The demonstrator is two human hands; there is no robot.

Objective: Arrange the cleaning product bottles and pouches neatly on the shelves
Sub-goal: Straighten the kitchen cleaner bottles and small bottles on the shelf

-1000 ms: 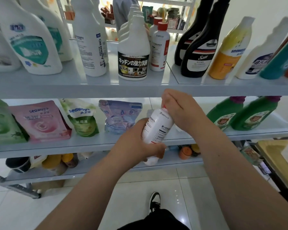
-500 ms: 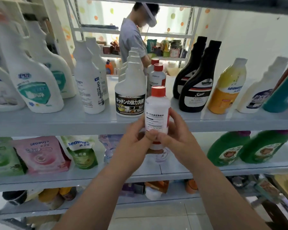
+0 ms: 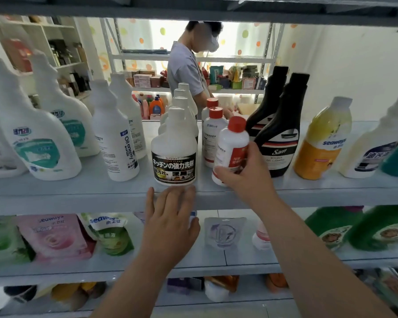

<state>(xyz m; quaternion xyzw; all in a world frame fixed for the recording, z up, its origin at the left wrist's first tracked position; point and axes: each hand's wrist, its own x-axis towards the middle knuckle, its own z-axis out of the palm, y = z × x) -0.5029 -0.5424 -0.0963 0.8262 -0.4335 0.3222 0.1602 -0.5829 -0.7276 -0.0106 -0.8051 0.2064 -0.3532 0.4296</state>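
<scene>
On the upper shelf [image 3: 78,193] of a grey metal rack, straight ahead of both hands, cleaning bottles stand in rows. Beyond the rack, past the right hand, a person [image 3: 184,72] in a grey shirt stands at another set of shelves. Far to the left of the left hand stand large white spray bottles [image 3: 39,138] with teal labels, then tall white bottles [image 3: 115,138] nearer to it. Just above the left fingertips is a white kitchen cleaner [image 3: 174,154] with a black Japanese label, at the head of a row of like bottles. Just right of the right hand stand two black bottles [image 3: 279,138], then a yellow bottle [image 3: 322,143] further right. On the lower shelf [image 3: 216,260], pink and green pouches [image 3: 53,235] lie left of the left wrist, and green bottles [image 3: 377,228] lie right of the right forearm.

The left hand [image 3: 168,219] is flat and holds nothing, fingers straight and together, tips at the upper shelf's front lip. The right hand [image 3: 246,175] curls its fingers and thumb round the lower half of a small white red-capped bottle [image 3: 230,145]. That bottle leans a little to the right at the shelf's front edge, just in front of two matching bottles [image 3: 213,136]. Whether its base touches the shelf cannot be told.
</scene>
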